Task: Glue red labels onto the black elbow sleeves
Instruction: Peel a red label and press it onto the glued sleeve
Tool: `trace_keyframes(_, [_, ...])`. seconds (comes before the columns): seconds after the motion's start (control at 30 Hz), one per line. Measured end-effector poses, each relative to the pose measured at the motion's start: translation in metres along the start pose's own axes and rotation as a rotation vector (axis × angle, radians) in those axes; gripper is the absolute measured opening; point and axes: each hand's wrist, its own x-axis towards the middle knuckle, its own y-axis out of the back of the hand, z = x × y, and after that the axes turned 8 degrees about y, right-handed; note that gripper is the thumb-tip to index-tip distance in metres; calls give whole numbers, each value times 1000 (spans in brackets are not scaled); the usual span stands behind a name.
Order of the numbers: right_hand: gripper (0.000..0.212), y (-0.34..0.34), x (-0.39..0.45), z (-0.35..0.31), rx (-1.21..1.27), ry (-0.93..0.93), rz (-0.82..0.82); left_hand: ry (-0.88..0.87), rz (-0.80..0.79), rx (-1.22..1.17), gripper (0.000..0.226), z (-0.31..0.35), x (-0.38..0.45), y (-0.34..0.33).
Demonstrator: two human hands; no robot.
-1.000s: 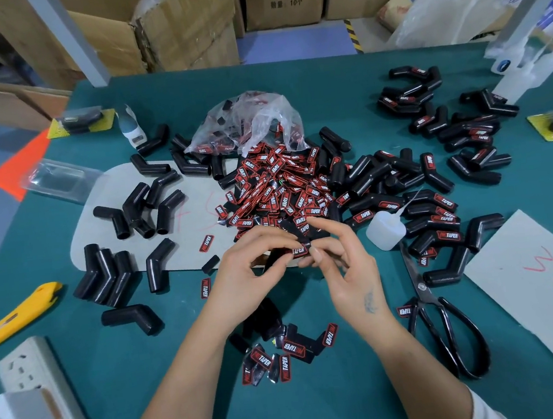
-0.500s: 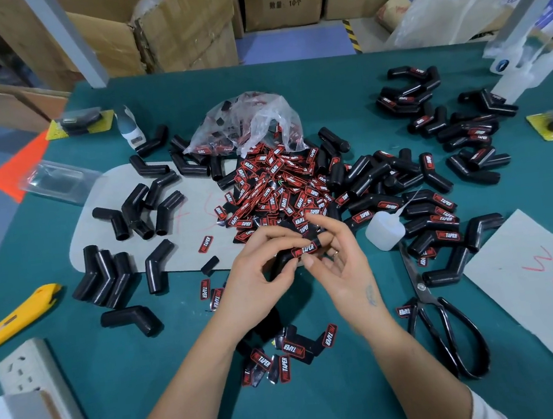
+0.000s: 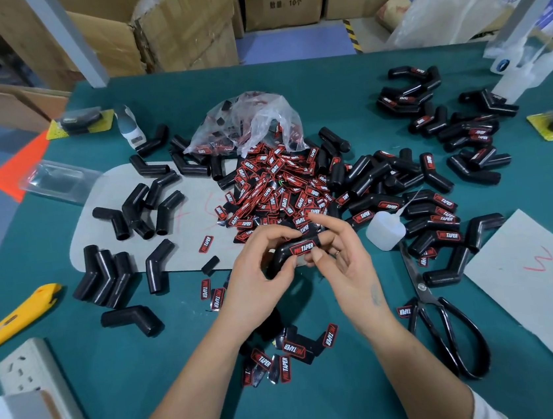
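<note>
Near the counter's middle, both hands (image 3: 305, 261) clamp one labelled sleeve (image 3: 293, 252); finished sleeves (image 3: 441, 218) crowd the right edge, while bare sleeves (image 3: 123, 240) wait toward the left.

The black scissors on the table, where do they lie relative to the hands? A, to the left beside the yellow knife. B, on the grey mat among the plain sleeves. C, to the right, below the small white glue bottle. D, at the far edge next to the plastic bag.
C: the black scissors lie right of the right hand, blades pointing up toward the white glue bottle.
</note>
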Motion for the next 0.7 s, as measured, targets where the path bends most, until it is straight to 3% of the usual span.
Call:
trace_keyframes(0.27, [51,-5,0,-7,26,-53,-9,-137,72,160,43,2,-4,-8])
trace_keyframes(0.7, [49,0,-1,3,87,-37,17,-124,68,132,43,2,-5,-9])
